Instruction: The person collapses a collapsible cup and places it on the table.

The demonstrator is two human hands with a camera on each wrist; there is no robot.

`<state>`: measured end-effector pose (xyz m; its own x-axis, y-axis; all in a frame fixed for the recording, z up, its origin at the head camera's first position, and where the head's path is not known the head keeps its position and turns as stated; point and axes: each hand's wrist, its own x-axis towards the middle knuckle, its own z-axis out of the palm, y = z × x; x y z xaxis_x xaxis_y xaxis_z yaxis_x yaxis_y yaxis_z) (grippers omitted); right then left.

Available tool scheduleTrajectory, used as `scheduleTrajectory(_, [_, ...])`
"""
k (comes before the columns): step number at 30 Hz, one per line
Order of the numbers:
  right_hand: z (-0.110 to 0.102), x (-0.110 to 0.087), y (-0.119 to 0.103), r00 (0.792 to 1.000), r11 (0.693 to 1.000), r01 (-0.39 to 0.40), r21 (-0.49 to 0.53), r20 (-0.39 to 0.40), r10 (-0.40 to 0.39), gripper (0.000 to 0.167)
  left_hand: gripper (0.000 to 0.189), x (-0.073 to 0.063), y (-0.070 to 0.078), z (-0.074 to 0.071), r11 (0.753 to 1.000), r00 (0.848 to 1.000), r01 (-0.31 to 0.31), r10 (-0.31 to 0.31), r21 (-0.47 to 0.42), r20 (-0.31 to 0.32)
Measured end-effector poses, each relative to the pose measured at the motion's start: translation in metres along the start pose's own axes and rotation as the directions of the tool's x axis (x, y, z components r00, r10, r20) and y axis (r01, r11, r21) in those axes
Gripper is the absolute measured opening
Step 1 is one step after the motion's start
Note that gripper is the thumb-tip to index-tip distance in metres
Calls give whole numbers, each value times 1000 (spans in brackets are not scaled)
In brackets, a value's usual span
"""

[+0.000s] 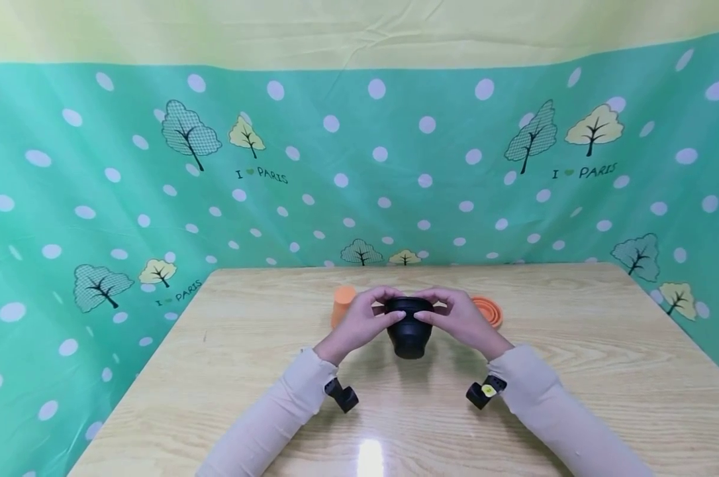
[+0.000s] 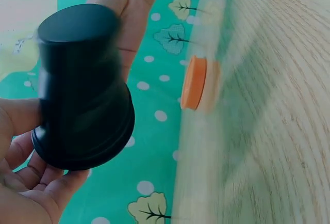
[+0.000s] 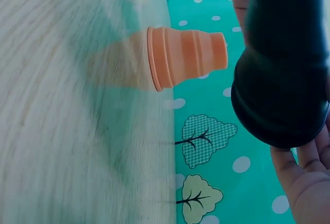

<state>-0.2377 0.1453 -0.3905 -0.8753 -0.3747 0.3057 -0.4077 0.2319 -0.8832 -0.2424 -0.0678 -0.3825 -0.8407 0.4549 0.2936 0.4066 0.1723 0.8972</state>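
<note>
A black ringed cup, wide at the top and narrower at the base, is held above the table between both hands. On its left side my left hand grips the wide rim, thumb on the near side. Opposite it, my right hand grips the rim the same way. The left wrist view shows the smooth, flat base of the cup and its stepped wall. What lies inside the cup is hidden.
Beyond the left hand, an orange stepped cup stands upside down on the wooden table. A low orange ringed disc lies beyond the right hand. A green dotted curtain hangs behind the table.
</note>
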Motion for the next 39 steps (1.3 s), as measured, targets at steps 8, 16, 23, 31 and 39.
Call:
scheduleTrajectory(8, [4, 0, 4, 997, 999, 46, -21, -61, -47, 29, 25, -1, 5, 1, 1000, 998, -11, 11, 8, -55])
scheduleTrajectory(16, [7, -3, -5, 968, 985, 153, -82, -188, -166, 26, 30, -5, 27, -5, 1000, 1000, 16, -16, -27, -17])
scheduleTrajectory(23, [4, -10, -34, 952, 985, 158, -73, -254, -171, 25, 41, 1, -9, -9, 986, 994, 73, -61, -147, 88])
scheduleTrajectory(31, [3, -8, -34, 946, 980, 165, -112, -265, -189, 24, 38, 1, 1, -4, 989, 999, 5, 3, -151, 51])
scheduleTrajectory(39, [3, -2, -6, 923, 975, 164, -151, -326, -206, 23, 32, -2, 25, 2, 996, 999, -46, 47, -76, 3])
